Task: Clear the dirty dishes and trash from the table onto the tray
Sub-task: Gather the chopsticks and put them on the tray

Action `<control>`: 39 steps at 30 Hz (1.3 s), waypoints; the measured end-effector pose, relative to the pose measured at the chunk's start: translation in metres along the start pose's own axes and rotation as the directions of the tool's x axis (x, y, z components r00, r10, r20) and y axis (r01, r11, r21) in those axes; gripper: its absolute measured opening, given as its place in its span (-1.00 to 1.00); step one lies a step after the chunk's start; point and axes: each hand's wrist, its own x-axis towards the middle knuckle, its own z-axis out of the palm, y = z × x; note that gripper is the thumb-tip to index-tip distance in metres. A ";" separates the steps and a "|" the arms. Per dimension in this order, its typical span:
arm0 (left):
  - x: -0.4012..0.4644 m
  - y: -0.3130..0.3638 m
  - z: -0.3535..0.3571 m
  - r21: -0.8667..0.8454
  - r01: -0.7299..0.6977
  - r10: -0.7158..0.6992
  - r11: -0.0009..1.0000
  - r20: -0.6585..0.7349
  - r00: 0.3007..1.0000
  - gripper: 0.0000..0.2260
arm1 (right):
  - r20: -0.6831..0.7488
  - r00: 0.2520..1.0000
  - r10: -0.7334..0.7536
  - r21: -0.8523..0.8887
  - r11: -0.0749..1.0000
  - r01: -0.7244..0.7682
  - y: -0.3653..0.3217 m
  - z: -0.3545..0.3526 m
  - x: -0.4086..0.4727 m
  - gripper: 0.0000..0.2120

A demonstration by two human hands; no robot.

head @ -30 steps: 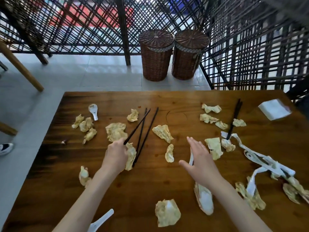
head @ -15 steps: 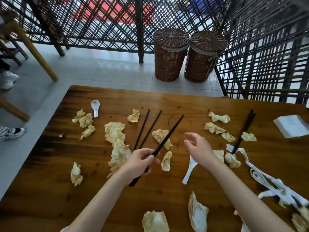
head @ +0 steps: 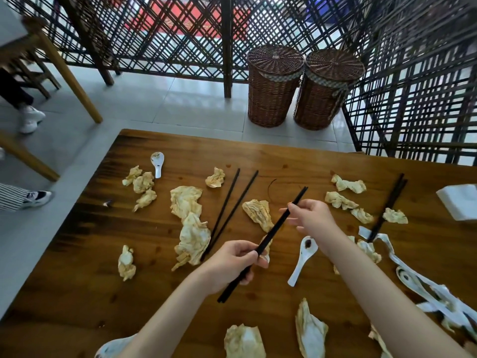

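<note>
Chopsticks (head: 268,239), lifted off the table (head: 284,156) a moment ago, are now passing from the gripping left hand (head: 229,262) to the right hand (head: 312,218), which is pinching their upper end, readying them for the unseen tray.

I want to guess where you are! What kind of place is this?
Probably a restaurant after a meal: a wooden table strewn with crumpled napkins, black chopsticks and soup spoons, with lattice screens around it.

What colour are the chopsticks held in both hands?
Black, plain along their whole length. The chopsticks show best in the head view.
</note>
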 end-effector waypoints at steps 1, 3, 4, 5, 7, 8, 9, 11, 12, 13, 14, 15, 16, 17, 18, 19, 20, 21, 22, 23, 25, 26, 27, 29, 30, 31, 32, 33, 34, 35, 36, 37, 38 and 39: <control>-0.001 0.000 0.001 -0.007 0.003 -0.002 1.000 0.007 1.000 -0.85 | 0.003 1.000 0.015 0.018 1.000 -0.015 -0.001 0.001 -0.001 -0.88; -0.001 -0.002 0.003 -0.021 0.005 -0.005 1.000 0.015 1.000 -0.84 | 0.001 0.999 0.054 0.085 0.995 -0.054 -0.002 0.002 -0.002 -0.93; -0.001 -0.002 0.005 -0.027 0.010 -0.009 1.000 0.014 1.000 -0.84 | 0.002 0.997 0.076 0.134 0.988 -0.075 -0.002 0.002 -0.003 -0.95; -0.001 -0.003 0.006 -0.030 0.017 -0.017 0.999 0.011 1.000 -0.84 | 0.003 0.996 0.093 0.180 0.979 -0.092 -0.003 0.003 -0.003 -0.96; 0.000 -0.005 0.006 -0.022 0.031 -0.030 0.999 0.013 0.999 -0.83 | 0.001 0.994 0.109 0.222 0.969 -0.107 -0.005 0.002 -0.004 -1.00; 0.001 -0.006 0.004 -0.021 0.033 -0.033 0.999 0.020 0.999 -0.84 | -0.004 0.994 0.109 0.228 0.968 -0.105 -0.005 0.001 -0.004 -0.97; 0.002 -0.007 0.002 -0.021 0.034 -0.033 0.999 0.019 0.999 -0.84 | -0.011 0.994 0.105 0.230 0.968 -0.100 -0.005 -0.001 -0.004 -0.95; 0.006 -0.010 -0.006 0.006 0.038 -0.037 0.999 -0.060 0.997 -0.84 | -0.030 0.995 0.096 0.224 0.971 -0.087 -0.004 -0.007 -0.003 -0.92; 0.010 -0.012 -0.012 0.073 0.032 -0.020 0.997 -0.155 0.988 -0.84 | -0.036 0.995 0.094 0.221 0.972 -0.084 -0.003 -0.010 -0.003 -0.92; 0.014 -0.013 -0.018 0.179 0.028 0.020 0.983 -0.264 0.964 -0.84 | -0.040 0.995 0.095 0.215 0.973 -0.084 -0.001 -0.014 -0.002 -0.90; 0.019 -0.014 -0.023 0.295 0.035 0.079 0.955 -0.364 0.928 -0.84 | -0.042 0.995 0.095 0.205 0.975 -0.085 0.000 -0.018 -0.002 -0.88; 0.023 -0.015 -0.029 0.396 0.052 0.139 0.917 -0.439 0.888 -0.84 | -0.041 0.994 0.098 0.198 0.976 -0.088 0.002 -0.022 -0.001 -0.87; 0.028 -0.015 -0.034 0.472 0.073 0.191 0.879 -0.488 0.851 -0.83 | -0.041 0.994 0.103 0.191 0.977 -0.093 0.004 -0.026 0.000 -0.87; 0.033 -0.014 -0.038 0.528 0.089 0.238 0.844 -0.519 0.821 -0.81 | -0.043 0.993 0.110 0.185 0.978 -0.100 0.005 -0.030 0.001 -0.86; 0.038 -0.014 -0.042 0.576 0.105 0.278 0.811 -0.537 0.797 -0.77 | -0.046 0.992 0.119 0.182 0.977 -0.108 0.006 -0.033 0.002 -0.85; 0.043 -0.014 -0.045 0.616 0.129 0.309 0.777 -0.552 0.775 -0.72 | -0.051 0.990 0.130 0.188 0.975 -0.118 0.008 -0.036 0.003 -0.84; 0.047 -0.013 -0.047 0.650 0.167 0.327 0.742 -0.567 0.756 -0.68 | -0.057 0.988 0.140 0.197 0.972 -0.127 0.008 -0.039 0.004 -0.82; 0.050 -0.013 -0.049 0.677 0.218 0.330 0.703 -0.582 0.743 -0.65 | -0.062 0.987 0.149 0.206 0.970 -0.133 0.009 -0.041 0.006 -0.81; 0.052 -0.013 -0.050 0.693 0.274 0.319 0.667 -0.597 0.736 -0.63 | -0.064 0.986 0.154 0.211 0.968 -0.137 0.010 -0.044 0.007 -0.81; 0.055 -0.012 -0.051 0.702 0.322 0.303 0.635 -0.610 0.732 -0.63 | -0.065 0.986 0.156 0.213 0.967 -0.139 0.011 -0.046 0.008 -0.82; 0.059 -0.011 -0.051 0.707 0.388 0.279 0.592 -0.631 0.724 -0.67 | -0.062 0.986 0.155 0.206 0.969 -0.139 0.012 -0.049 0.010 -0.85; 0.060 -0.010 -0.050 0.703 0.409 0.266 0.582 -0.640 0.720 -0.70 | -0.061 0.986 0.154 0.201 0.970 -0.139 0.013 -0.050 0.011 -0.86; 0.062 -0.010 -0.050 0.694 0.427 0.251 0.580 -0.650 0.717 -0.73 | -0.060 0.986 0.155 0.202 0.969 -0.140 0.014 -0.051 0.012 -0.86; 0.066 -0.009 -0.049 0.677 0.454 0.217 0.579 -0.665 0.715 -0.79 | -0.060 0.985 0.163 0.220 0.964 -0.147 0.015 -0.051 0.012 -0.82; 0.067 -0.009 -0.049 0.670 0.465 0.203 0.578 -0.671 0.714 -0.82 | -0.061 0.984 0.169 0.227 0.962 -0.151 0.016 -0.052 0.012 -0.79; 0.069 -0.008 -0.049 0.664 0.476 0.190 0.577 -0.676 0.712 -0.84 | -0.061 0.983 0.174 0.229 0.961 -0.156 0.016 -0.052 0.012 -0.77; 0.070 -0.008 -0.049 0.659 0.482 0.181 0.577 -0.680 0.711 -0.85 | -0.061 0.982 0.178 0.227 0.961 -0.160 0.017 -0.052 0.012 -0.76; 0.072 -0.009 -0.050 0.657 0.485 0.177 0.578 -0.681 0.711 -0.85 | -0.061 0.982 0.180 0.222 0.961 -0.162 0.018 -0.052 0.012 -0.74; 0.073 -0.009 -0.050 0.656 0.486 0.175 0.577 -0.681 0.711 -0.84 | -0.061 0.982 0.179 0.216 0.963 -0.163 0.018 -0.052 0.012 -0.73; 0.074 -0.010 -0.051 0.655 0.489 0.173 0.576 -0.683 0.710 -0.83 | -0.061 0.982 0.178 0.208 0.965 -0.162 0.019 -0.053 0.012 -0.72; 0.074 -0.011 -0.051 0.655 0.491 0.173 0.574 -0.683 0.709 -0.83 | -0.061 0.982 0.176 0.201 0.966 -0.161 0.019 -0.053 0.012 -0.72; 0.074 -0.012 -0.051 0.660 0.488 0.177 0.571 -0.680 0.712 -0.82 | -0.061 0.983 0.172 0.194 0.968 -0.157 0.020 -0.054 0.011 -0.73; 0.075 -0.013 -0.051 0.670 0.480 0.185 0.567 -0.671 0.718 -0.82 | -0.061 0.984 0.167 0.187 0.970 -0.153 0.021 -0.055 0.011 -0.74; 0.076 -0.014 -0.052 0.681 0.471 0.194 0.560 -0.661 0.725 -0.82 | -0.062 0.985 0.164 0.182 0.972 -0.150 0.021 -0.055 0.011 -0.75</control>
